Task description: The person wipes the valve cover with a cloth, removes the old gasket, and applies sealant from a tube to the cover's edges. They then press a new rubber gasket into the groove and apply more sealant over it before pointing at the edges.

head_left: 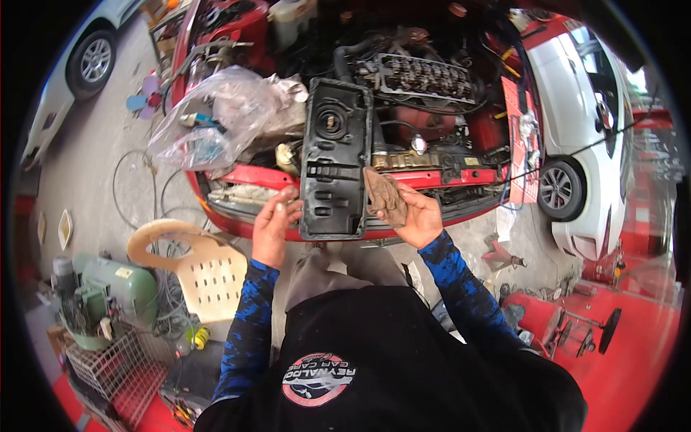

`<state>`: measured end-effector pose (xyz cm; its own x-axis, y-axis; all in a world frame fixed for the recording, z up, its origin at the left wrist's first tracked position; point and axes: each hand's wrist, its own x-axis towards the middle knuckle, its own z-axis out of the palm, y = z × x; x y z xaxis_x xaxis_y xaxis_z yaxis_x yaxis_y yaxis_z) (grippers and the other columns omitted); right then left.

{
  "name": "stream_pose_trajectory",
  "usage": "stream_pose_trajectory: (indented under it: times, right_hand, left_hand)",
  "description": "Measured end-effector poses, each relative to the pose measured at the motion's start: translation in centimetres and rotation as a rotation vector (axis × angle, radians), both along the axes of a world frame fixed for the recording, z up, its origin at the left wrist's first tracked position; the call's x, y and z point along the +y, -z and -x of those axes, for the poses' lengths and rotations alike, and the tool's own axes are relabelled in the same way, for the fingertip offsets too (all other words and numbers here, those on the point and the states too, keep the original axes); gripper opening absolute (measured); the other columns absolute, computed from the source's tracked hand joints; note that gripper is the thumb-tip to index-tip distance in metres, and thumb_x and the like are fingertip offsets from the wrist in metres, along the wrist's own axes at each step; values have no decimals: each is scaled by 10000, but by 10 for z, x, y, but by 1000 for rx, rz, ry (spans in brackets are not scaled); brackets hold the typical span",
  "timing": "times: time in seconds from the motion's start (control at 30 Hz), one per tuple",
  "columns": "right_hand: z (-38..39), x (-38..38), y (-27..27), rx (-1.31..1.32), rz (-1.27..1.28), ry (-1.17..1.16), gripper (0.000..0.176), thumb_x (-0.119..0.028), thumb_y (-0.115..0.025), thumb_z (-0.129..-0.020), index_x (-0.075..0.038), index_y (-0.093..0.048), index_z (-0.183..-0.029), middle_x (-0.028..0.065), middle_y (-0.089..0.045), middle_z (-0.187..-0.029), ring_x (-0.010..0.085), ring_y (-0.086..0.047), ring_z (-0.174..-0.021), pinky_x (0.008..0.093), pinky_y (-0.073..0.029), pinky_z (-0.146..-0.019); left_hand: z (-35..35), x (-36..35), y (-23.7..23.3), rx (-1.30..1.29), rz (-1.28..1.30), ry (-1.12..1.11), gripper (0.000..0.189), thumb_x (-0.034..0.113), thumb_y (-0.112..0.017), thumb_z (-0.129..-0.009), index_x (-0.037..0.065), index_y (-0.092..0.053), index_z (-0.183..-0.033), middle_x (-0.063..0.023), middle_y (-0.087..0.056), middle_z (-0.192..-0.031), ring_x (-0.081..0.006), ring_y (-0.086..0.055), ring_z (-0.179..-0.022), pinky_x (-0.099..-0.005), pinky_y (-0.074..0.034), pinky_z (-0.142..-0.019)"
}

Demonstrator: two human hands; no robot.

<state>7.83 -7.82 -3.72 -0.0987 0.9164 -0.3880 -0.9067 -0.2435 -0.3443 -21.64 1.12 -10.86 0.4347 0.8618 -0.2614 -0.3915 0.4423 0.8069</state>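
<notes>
A black valve cover (pixel 335 155), its hollow inner side facing me, lies lengthwise over the front edge of the red car's engine bay. Beside its lower left edge is my left hand (pixel 275 222), with fingers loosely bent and apart; whether the fingertips touch the rim cannot be told. My right hand (pixel 421 218) grips a crumpled brown rag (pixel 386 198) against the cover's right edge. Behind, the engine's exposed valve train (pixel 425 75) shows at the top of the bay.
A clear plastic bag (pixel 216 119) rests on the bay's left side. A beige plastic chair (pixel 209 277) and a green air compressor (pixel 115 288) stand at lower left. A red jack (pixel 554 320) is at lower right. White cars (pixel 590 129) flank the bay; a hose loops across the floor.
</notes>
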Motion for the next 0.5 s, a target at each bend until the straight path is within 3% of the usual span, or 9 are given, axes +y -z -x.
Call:
stream_pose_trajectory:
  times: [0.17,0.23,0.3,0.43,0.5]
  right_hand:
    - [0,-23,-25,-245,-122,109,555,-57,-487,-927,3,-414,-1474,167,-538,-1422,307,-564,-1265,447,-473,-1056]
    - [22,-37,-41,-1131,-157,18,535,-78,-514,-934,-35,-450,-1464,156,-553,-1410,324,-534,-1290,445,-439,-1074]
    - [26,-40,-44,-2198,-452,-21,471,-104,-570,-916,-66,-543,-1385,137,-578,-1366,331,-525,-1266,430,-438,-1036]
    - [-18,-58,-24,-2123,-454,29,365,-90,-575,-911,-79,-621,-1272,134,-595,-1298,322,-522,-1218,414,-419,-1004]
    - [-42,-71,-11,-1933,-236,-191,307,-92,-580,-915,-118,-646,-1214,106,-612,-1264,302,-534,-1193,396,-418,-993]
  left_hand:
    - [-91,-25,-33,-221,-11,292,556,351,-529,-1030,12,-436,-1460,-130,-439,-1511,-303,-502,-1313,-441,-434,-1044]
    - [-124,-45,-37,-442,228,423,529,388,-452,-1058,55,-407,-1465,-100,-436,-1495,-220,-448,-1355,-426,-379,-1096]
    - [-143,-66,-66,-531,448,468,529,423,-429,-1058,69,-404,-1451,-87,-446,-1473,-218,-436,-1363,-415,-377,-1102]
    - [-166,-75,-69,-597,400,606,641,546,-432,-1018,93,-379,-1470,-102,-458,-1460,-271,-416,-1381,-451,-356,-1123]
    - [-173,-84,-72,-518,425,738,702,581,-428,-1005,79,-352,-1490,-115,-406,-1509,-282,-392,-1400,-476,-354,-1119]
